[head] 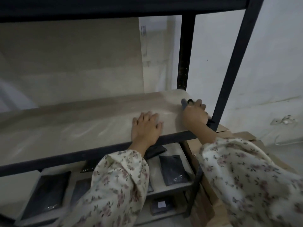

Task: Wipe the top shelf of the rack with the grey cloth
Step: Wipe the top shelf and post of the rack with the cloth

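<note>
The right hand (195,115) curls around the dark grey cloth (184,103), whose end pokes out in front. The left hand (146,126) lies flat and open on the pale wooden shelf (82,128).

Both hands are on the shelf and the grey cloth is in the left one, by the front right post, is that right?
Not quite: the head view shows the cloth in the right hand, not the left. Both hands are on the shelf, with the cloth by the front right post. The left hand lies flat and holds nothing.
</note>
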{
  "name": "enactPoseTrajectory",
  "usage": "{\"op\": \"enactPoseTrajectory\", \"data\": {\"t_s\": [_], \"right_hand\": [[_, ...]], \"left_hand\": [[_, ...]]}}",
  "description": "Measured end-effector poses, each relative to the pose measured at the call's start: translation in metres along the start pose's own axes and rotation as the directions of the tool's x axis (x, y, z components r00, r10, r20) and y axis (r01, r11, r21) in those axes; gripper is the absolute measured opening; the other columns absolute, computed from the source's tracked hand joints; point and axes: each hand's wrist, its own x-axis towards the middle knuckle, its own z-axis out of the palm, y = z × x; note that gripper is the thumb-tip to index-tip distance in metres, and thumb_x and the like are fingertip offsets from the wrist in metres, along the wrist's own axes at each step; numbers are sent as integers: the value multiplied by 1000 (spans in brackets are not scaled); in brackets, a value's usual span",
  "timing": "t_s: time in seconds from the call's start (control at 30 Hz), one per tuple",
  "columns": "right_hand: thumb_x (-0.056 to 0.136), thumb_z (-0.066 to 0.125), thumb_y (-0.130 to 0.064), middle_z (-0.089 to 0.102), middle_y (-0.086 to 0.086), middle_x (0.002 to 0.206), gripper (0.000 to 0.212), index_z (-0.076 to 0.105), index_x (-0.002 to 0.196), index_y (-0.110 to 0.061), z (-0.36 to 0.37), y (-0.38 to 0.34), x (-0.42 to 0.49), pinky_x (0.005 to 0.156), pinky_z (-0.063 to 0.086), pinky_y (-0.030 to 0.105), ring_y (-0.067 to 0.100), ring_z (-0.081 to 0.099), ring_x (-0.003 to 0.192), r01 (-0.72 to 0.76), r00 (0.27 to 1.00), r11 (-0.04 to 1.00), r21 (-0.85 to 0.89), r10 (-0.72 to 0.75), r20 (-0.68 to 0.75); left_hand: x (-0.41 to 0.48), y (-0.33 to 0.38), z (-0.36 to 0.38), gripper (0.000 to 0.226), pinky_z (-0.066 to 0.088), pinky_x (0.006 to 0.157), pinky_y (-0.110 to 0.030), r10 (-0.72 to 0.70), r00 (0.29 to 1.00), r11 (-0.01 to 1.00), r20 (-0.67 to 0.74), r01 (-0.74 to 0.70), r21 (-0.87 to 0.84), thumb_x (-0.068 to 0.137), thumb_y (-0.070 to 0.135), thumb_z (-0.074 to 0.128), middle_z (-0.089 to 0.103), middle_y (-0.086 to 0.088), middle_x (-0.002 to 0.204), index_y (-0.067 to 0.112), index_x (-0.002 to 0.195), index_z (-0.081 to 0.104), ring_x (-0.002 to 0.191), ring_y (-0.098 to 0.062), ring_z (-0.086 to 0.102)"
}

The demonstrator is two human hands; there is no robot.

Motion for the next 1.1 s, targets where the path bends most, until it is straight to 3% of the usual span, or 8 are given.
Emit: {"op": "enactPoseTrajectory", "data": {"t_s": [0.23,0.3,0.37,0.47,0.67,0.83,0.93,1.1], "right_hand": [[97,36,-21,34,18,129,36,41,131,-13,-2,-5,0,81,44,39,38,55,95,372,920,888,271,-391,21],[96,39,-26,36,15,125,37,41,131,-16,-13,7,10,82,44,42,37,51,98,298,954,918,260,-296,-47],[92,47,-24,36,16,123,40,34,130,-18,-18,20,20,78,44,43,35,46,104,32,998,977,210,-22,-50],[89,43,-8,35,21,128,40,35,127,-8,-9,22,21,87,43,44,37,42,114,-52,997,982,181,61,-44],[96,37,-19,31,22,131,38,43,132,-12,4,0,3,81,47,43,40,50,102,412,910,883,225,-409,-66],[89,50,-15,34,17,131,41,38,128,-10,-11,25,28,84,45,41,34,43,111,-33,999,960,277,44,-31],[86,46,-6,27,18,135,47,38,131,-18,-6,6,12,84,49,45,37,37,122,62,998,992,110,-62,-7],[95,36,-21,33,19,129,33,49,124,-11,4,-23,-7,71,41,37,35,51,100,362,931,914,184,-346,-115]], "left_hand": [[0,1,3,50,13,116,-47,-15,999,1000,-50,15,6,96,46,22,22,3,155,30,143,27,143,-19,17],[2,1,4,50,12,116,-46,-23,999,1000,-40,23,9,95,46,23,21,3,155,31,143,25,143,-18,16],[2,2,4,50,11,117,-45,-24,999,1000,-29,24,3,95,46,23,20,4,156,32,144,25,143,-17,15],[3,1,5,50,12,116,-44,-38,999,999,-33,38,2,95,46,23,20,5,156,33,143,26,143,-16,15],[3,0,5,49,14,116,-44,-58,997,998,-47,58,6,94,49,23,23,8,154,37,141,27,142,-13,17],[1,0,3,48,13,116,-41,-58,998,998,-36,58,9,95,47,24,22,7,154,37,142,26,142,-13,17],[2,-1,2,48,12,116,-41,-63,998,998,-23,63,9,95,47,23,21,7,155,38,142,25,142,-13,16],[1,-9,4,46,12,116,-40,5,1000,999,12,-4,-37,98,41,19,23,4,154,33,143,24,142,-14,16]]}}
